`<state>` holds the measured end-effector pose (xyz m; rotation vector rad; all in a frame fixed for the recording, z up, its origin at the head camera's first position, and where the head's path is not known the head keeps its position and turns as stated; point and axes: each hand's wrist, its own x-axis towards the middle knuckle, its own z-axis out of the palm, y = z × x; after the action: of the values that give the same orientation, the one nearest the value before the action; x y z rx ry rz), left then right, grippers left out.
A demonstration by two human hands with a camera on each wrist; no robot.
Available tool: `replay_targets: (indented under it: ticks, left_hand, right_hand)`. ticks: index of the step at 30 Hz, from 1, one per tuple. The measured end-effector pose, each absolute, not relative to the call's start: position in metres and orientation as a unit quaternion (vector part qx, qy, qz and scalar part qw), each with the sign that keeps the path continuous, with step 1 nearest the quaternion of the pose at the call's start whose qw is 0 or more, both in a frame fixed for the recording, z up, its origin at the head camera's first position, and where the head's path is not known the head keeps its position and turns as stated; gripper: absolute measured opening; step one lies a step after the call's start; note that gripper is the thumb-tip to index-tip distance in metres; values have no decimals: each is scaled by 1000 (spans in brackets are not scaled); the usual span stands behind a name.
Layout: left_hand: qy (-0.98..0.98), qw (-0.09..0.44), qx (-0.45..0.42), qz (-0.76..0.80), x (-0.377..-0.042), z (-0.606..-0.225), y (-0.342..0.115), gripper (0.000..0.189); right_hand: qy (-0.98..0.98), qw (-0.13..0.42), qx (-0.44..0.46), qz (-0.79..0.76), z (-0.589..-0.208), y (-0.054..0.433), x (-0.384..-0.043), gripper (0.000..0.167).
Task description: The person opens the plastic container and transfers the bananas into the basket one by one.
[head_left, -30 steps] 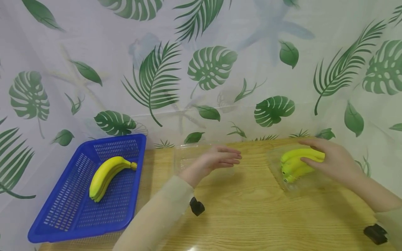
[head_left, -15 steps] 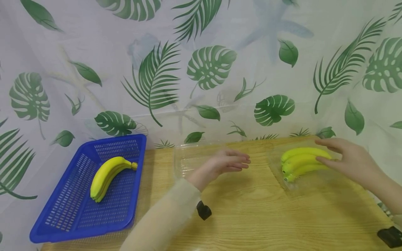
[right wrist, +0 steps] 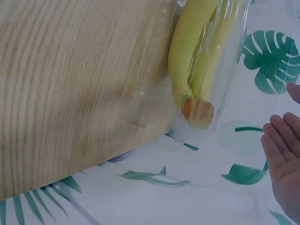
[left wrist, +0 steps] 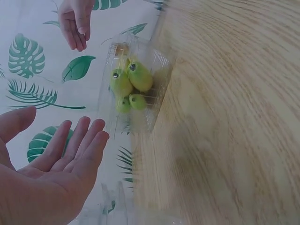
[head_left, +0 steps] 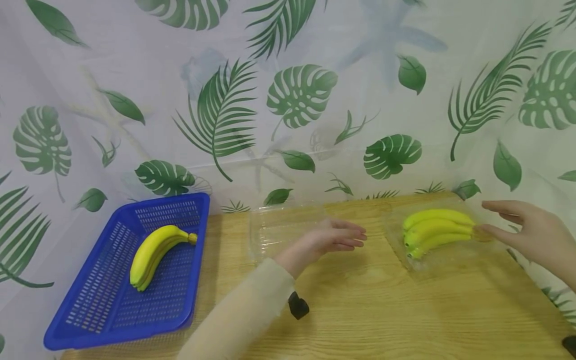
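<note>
Hovering empty, well apart, fingers extended: left hand (head_left: 332, 240), right hand (head_left: 537, 234). Clear container (head_left: 429, 264) with bananas (head_left: 440, 231) sits near bench (head_left: 369, 315) edge; stray right-hand knock could push it off.

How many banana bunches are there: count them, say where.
2: the left bunch lies in the blue basket; the right bunch lies in the right-hand clear container.
</note>
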<state>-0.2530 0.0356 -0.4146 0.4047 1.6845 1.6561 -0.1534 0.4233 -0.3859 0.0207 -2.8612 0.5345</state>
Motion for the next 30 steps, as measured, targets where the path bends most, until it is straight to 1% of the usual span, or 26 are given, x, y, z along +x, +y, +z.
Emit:
replay_targets:
  ticks: [3,8,15,24,30]
  left_hand:
    - [653,364,155,646,-251,-418,39,39]
    - [651,350,141,659,-245,-423,46,38]
    - [649,333,124,673,-239,-433,58,39]
    - [631,330,96,696,-231,-440,71,40]
    - [631,322,99,698,-226,-447,80,44]
  right_hand:
    - [-974,113,-8,195,-388,431,-152,58]
    - [-970,82,-37,227,-394,443,-149,61]
    - [-962,94,-34,253,-410,455,-148,57]
    - [-963,95,-42,248,-422,464,-152,62]
    - [-959,89,-51,265,-431,469,-153,67]
